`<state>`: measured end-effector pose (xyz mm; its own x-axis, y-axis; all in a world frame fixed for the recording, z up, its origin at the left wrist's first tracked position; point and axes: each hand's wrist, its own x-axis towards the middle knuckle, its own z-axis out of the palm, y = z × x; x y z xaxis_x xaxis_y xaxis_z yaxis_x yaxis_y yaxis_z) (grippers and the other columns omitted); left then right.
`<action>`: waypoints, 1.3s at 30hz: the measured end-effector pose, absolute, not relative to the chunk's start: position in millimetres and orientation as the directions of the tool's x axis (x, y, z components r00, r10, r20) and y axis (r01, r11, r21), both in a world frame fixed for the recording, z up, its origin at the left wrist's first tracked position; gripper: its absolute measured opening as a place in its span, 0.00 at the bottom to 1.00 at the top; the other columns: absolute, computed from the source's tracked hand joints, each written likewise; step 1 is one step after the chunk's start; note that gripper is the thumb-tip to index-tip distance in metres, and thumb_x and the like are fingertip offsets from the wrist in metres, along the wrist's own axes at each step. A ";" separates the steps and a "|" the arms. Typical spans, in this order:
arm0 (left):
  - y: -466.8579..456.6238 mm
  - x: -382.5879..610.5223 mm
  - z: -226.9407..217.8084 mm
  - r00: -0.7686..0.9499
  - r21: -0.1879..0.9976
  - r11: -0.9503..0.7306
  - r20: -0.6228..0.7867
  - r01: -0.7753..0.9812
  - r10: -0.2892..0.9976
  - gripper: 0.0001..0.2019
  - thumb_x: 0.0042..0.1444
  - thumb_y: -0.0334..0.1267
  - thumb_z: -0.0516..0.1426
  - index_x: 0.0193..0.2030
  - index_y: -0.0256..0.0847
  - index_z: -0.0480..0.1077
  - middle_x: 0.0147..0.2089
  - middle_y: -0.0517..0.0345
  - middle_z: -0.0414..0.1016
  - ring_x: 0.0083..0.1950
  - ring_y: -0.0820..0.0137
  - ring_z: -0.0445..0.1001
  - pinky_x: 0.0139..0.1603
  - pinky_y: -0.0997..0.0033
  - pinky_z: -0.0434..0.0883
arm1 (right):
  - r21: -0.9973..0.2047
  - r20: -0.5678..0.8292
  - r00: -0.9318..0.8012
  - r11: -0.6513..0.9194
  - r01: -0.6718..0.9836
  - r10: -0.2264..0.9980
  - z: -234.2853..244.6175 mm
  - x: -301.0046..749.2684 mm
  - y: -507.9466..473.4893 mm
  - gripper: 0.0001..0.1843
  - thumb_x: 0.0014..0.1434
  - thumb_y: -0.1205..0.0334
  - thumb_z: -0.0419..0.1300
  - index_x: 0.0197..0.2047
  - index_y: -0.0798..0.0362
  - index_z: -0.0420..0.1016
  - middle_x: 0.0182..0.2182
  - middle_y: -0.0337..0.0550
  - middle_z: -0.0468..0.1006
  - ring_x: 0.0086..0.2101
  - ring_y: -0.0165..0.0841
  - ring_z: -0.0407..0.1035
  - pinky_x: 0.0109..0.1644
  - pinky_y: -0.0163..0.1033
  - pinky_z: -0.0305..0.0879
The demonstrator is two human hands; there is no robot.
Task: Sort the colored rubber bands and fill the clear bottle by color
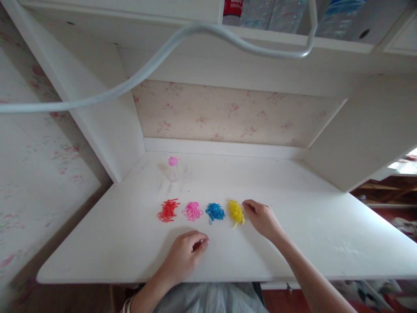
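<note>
Four small piles lie in a row on the white desk: red paper clips (168, 211), pink paper clips (193, 211), blue paper clips (215, 211) and yellow paper clips (236, 212). My right hand (262, 219) rests just right of the yellow pile, its fingers curled into a pinch at the pile's edge. Whether a clip is between those fingertips is hidden. Nearer to me, below the pink and blue piles, my left hand (187, 252) is closed with thumb and forefinger together. What it holds, if anything, I cannot make out.
Behind the piles stands a small clear bottle (173, 174) with a pink cap. A pale bent tube (208, 28) crosses the upper view. Overhead, a shelf (280, 35) holds plastic bottles. Side panels flank the desk (114, 248), whose front edge is near my body.
</note>
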<state>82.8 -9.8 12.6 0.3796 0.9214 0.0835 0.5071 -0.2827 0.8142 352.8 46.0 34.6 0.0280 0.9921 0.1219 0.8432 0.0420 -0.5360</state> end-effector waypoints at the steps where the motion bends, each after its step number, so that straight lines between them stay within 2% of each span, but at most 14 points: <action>1: -9.9 83.0 12.7 0.379 0.814 -0.281 0.082 0.508 0.922 0.15 0.60 0.44 0.48 0.36 0.42 0.74 0.32 0.57 0.76 0.33 0.70 0.71 0.35 0.74 0.65 | -0.584 0.147 0.081 0.020 0.812 0.986 32.5 352.5 40.5 0.18 0.59 0.52 0.47 0.35 0.49 0.75 0.27 0.40 0.77 0.29 0.32 0.68 0.33 0.34 0.58; 4: -10.2 83.4 13.3 0.381 0.815 -0.286 0.088 0.504 0.921 0.14 0.60 0.43 0.49 0.36 0.42 0.74 0.32 0.58 0.75 0.32 0.71 0.70 0.34 0.75 0.65 | -0.755 0.177 0.297 -0.064 0.652 0.938 22.8 352.2 14.3 0.19 0.59 0.45 0.48 0.36 0.50 0.72 0.25 0.38 0.74 0.26 0.31 0.65 0.30 0.33 0.57; 6: -10.3 83.4 13.4 0.380 0.817 -0.297 0.104 0.495 0.919 0.14 0.60 0.43 0.49 0.35 0.42 0.74 0.32 0.58 0.75 0.32 0.71 0.70 0.34 0.76 0.64 | -0.842 0.151 0.454 -0.126 0.524 0.878 14.4 353.0 -8.8 0.22 0.59 0.42 0.47 0.30 0.51 0.68 0.20 0.36 0.68 0.23 0.30 0.61 0.27 0.32 0.55; 8: -10.4 83.4 13.2 0.378 0.819 -0.305 0.117 0.487 0.918 0.14 0.60 0.43 0.49 0.35 0.42 0.74 0.31 0.58 0.75 0.32 0.72 0.70 0.34 0.76 0.64 | -0.873 0.088 0.566 -0.209 0.440 0.820 6.1 354.3 -30.7 0.25 0.60 0.40 0.45 0.22 0.51 0.60 0.16 0.34 0.61 0.20 0.28 0.57 0.25 0.32 0.53; 10: -10.5 83.4 12.8 0.378 0.821 -0.306 0.120 0.482 0.918 0.13 0.60 0.42 0.49 0.35 0.42 0.74 0.31 0.59 0.75 0.32 0.72 0.70 0.34 0.76 0.64 | -0.860 0.047 0.602 -0.273 0.430 0.797 -0.6 354.8 -45.4 0.27 0.59 0.39 0.45 0.19 0.51 0.56 0.15 0.33 0.58 0.20 0.27 0.55 0.25 0.32 0.52; 16: -10.5 83.8 12.9 0.364 0.823 -0.294 0.115 0.486 0.924 0.14 0.60 0.42 0.49 0.37 0.41 0.74 0.33 0.58 0.76 0.33 0.71 0.71 0.35 0.76 0.65 | -0.792 0.081 0.480 -0.236 0.563 0.873 -9.3 351.3 -42.5 0.27 0.57 0.38 0.47 0.19 0.51 0.54 0.14 0.32 0.56 0.20 0.27 0.53 0.26 0.32 0.52; 31: -9.2 82.8 10.4 0.345 0.841 -0.299 0.145 0.450 0.927 0.13 0.59 0.41 0.50 0.35 0.40 0.74 0.32 0.57 0.76 0.32 0.71 0.71 0.34 0.75 0.64 | -0.724 0.120 0.383 -0.183 0.665 0.916 -10.1 351.0 -34.1 0.26 0.59 0.38 0.45 0.21 0.50 0.57 0.16 0.32 0.55 0.22 0.28 0.51 0.27 0.31 0.51; 39: -8.4 81.8 11.3 0.350 0.844 -0.317 0.167 0.432 0.922 0.13 0.59 0.41 0.50 0.35 0.39 0.74 0.32 0.56 0.76 0.33 0.70 0.71 0.35 0.75 0.65 | -0.694 0.113 0.365 -0.189 0.694 0.924 -6.6 349.1 -35.5 0.26 0.59 0.39 0.43 0.21 0.49 0.59 0.16 0.34 0.60 0.23 0.29 0.55 0.28 0.31 0.51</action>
